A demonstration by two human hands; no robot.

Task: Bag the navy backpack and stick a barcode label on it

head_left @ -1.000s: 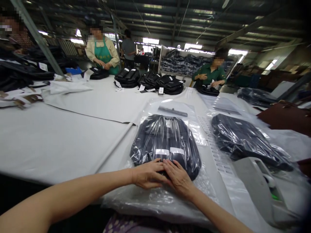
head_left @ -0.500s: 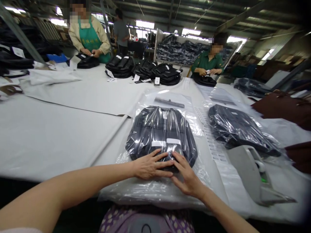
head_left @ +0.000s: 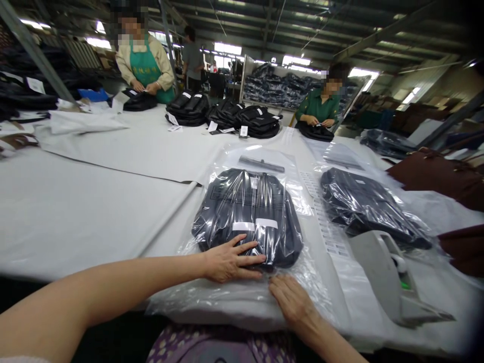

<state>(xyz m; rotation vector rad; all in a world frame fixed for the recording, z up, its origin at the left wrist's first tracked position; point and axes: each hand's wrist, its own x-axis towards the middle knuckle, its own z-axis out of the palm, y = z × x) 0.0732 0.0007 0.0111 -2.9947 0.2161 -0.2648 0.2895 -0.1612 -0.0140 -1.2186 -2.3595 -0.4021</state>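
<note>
Long white table [head_left: 94, 201], running from the near edge out to the far end. Dead centre of it, just off the near edge: dark bag in a clear plastic sleeve [head_left: 247, 214], lying flat, two small white labels showing through the film on its near half. Right of that bag, a second wrapped dark bag [head_left: 368, 209], also flat, angled away. Beyond the centre bag, toward the far edge, stacks of unwrapped black bags [head_left: 227, 117] with white tags. Behind those stacks, a person in a green apron [head_left: 144, 65] on the left, a person in a green shirt [head_left: 319, 107] on the right, both with hands on black bags of their own. Near right of the centre bag, just beside the second wrapped one: grey tape dispenser [head_left: 387, 275], green showing inside. Down to the hands now. Left hand [head_left: 229, 262] flat on the near end of the centre bag, fingers spread apart, palm pressing the film, gripping nothing. Right hand [head_left: 293, 302] just nearer than the bag, flat on the loose plastic at the sleeve's open end, fingers together, palm down, clamped on nothing.
</note>
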